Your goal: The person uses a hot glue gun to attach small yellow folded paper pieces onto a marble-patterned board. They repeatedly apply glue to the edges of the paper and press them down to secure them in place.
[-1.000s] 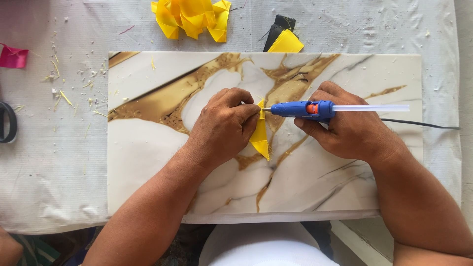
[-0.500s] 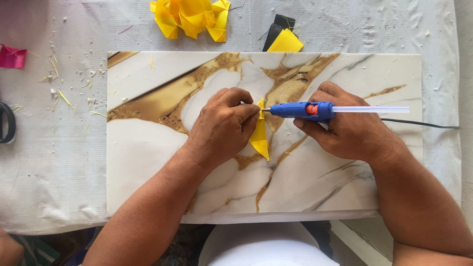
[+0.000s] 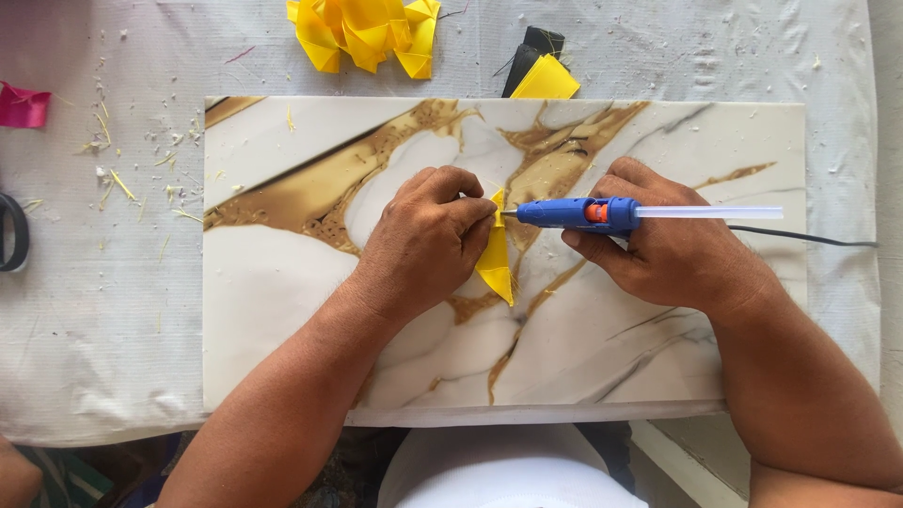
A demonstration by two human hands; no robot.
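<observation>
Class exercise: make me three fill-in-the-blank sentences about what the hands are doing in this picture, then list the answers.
1. The right hand holds a ___ glue gun.
2. The left hand pinches a folded ___ ribbon piece.
3. Both hands work over a marble-patterned ___.

Answers: blue; yellow; board
</observation>
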